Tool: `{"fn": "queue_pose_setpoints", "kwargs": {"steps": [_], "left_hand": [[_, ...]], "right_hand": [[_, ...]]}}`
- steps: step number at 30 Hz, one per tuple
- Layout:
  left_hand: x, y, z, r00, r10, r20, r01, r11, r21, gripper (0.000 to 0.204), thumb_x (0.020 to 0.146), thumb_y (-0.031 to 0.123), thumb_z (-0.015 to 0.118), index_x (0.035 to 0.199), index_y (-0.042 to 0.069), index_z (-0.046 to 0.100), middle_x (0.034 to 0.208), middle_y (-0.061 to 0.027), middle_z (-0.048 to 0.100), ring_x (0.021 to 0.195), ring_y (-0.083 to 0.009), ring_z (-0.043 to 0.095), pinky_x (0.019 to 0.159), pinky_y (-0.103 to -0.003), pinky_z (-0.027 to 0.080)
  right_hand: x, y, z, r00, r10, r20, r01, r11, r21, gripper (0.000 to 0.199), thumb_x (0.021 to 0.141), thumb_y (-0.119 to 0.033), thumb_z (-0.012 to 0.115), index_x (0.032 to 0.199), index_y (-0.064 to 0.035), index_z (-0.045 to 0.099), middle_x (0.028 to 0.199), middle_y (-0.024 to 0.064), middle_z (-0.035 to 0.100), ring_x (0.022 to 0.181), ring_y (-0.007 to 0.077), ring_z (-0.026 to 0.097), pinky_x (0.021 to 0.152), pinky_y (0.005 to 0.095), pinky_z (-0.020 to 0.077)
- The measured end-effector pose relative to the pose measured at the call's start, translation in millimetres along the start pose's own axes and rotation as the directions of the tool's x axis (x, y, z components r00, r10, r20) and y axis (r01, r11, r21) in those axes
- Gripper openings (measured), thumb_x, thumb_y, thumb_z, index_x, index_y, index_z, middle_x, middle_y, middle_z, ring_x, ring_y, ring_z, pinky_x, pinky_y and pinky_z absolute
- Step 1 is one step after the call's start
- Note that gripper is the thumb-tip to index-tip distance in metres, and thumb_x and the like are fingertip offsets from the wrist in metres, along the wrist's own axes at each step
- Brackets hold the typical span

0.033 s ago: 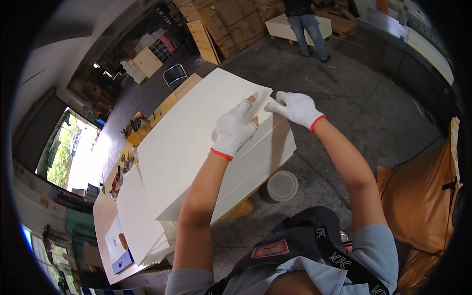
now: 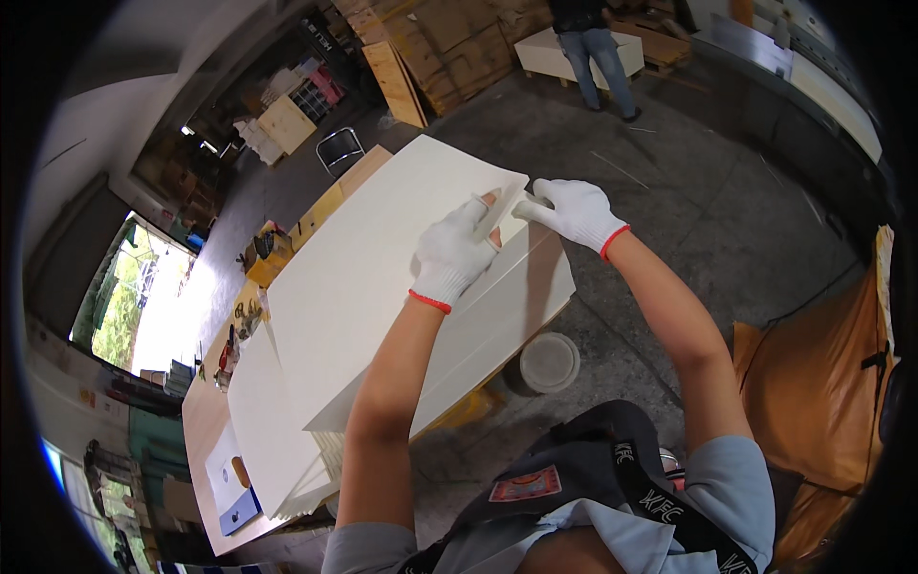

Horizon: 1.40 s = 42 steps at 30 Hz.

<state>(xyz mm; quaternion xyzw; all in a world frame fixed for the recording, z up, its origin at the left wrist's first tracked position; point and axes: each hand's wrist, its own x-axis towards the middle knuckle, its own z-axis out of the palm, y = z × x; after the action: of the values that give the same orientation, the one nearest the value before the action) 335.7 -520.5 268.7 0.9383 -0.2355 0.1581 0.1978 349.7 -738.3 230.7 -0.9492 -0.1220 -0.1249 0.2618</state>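
A tall pile of large white sheets (image 2: pixel 354 258) lies in front of me, its upper part raised along the right edge above the lower sheets (image 2: pixel 507 297). My left hand (image 2: pixel 453 251), in a white knitted glove with a red cuff and bare fingertips, is closed on that upper edge, index finger on top and thumb at the side. At the far right corner is my right hand (image 2: pixel 574 210), gloved the same way. Its thumb and fingers are bent around the corner's edge, seemingly pinching the sheets; their exact contact is partly hidden.
The sheets rest on a wooden table (image 2: pixel 203 459), with a blue-and-white booklet (image 2: pixel 239 512) and small tools along its left side. A round lidded bucket (image 2: pixel 549 363) stands on the floor by the pile. Beyond are a folding chair (image 2: pixel 340 145) and a person (image 2: pixel 595 57) beside another white stack.
My left index fingertip has drawn back slightly toward me, and the far end of the upper sheets sits a touch lower. My right hand has shifted slightly left.
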Motion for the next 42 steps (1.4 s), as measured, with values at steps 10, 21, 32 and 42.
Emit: {"fn": "queue_pose_setpoints", "kwargs": {"steps": [10,21,32,42], "left_hand": [[38,-21,11,0.997,-0.023,0.068,0.02,0.998,0.054,0.04,0.085,0.029,0.067,0.123,0.016,0.066,0.116,-0.0112,0.07,0.101,-0.0302,0.067,0.087,-0.038,0.052],[16,-15,2,0.987,-0.085,0.139,0.119,0.96,-0.254,0.047,0.089,0.03,0.07,0.131,0.012,0.062,0.116,-0.0149,0.07,0.105,-0.0304,0.068,0.091,-0.035,0.05],[13,-16,8,0.993,-0.066,0.094,0.096,0.929,-0.358,0.042,0.093,0.024,0.064,0.133,0.011,0.061,0.115,-0.0162,0.07,0.104,-0.0252,0.068,0.091,-0.033,0.049],[14,5,-10,0.958,-0.141,0.252,0.173,0.979,-0.109,0.042,0.092,0.027,0.068,0.132,0.017,0.061,0.102,-0.0158,0.071,0.091,-0.0258,0.069,0.084,-0.033,0.051]], "right_hand": [[11,-1,-1,0.957,-0.243,-0.157,0.21,0.957,-0.203,0.049,0.094,-0.058,0.049,0.096,-0.0118,0.064,0.085,0.012,0.065,0.084,0.0328,0.065,0.074,0.0441,0.0505],[17,-27,11,0.977,0.197,-0.081,-0.111,0.797,0.594,0.053,0.099,-0.054,0.042,0.106,-0.0049,0.062,0.088,0.0178,0.065,0.087,0.0346,0.063,0.08,0.0404,0.0461],[16,-25,23,0.964,0.194,-0.184,-0.067,0.841,0.536,0.053,0.1,-0.054,0.038,0.104,-0.0061,0.06,0.085,0.0187,0.064,0.086,0.0386,0.062,0.078,0.0435,0.046],[18,-21,29,0.957,0.179,-0.229,-0.047,0.873,0.485,0.05,0.1,-0.054,0.036,0.104,-0.0088,0.057,0.088,0.0204,0.064,0.089,0.0417,0.061,0.077,0.0477,0.0454]]}}
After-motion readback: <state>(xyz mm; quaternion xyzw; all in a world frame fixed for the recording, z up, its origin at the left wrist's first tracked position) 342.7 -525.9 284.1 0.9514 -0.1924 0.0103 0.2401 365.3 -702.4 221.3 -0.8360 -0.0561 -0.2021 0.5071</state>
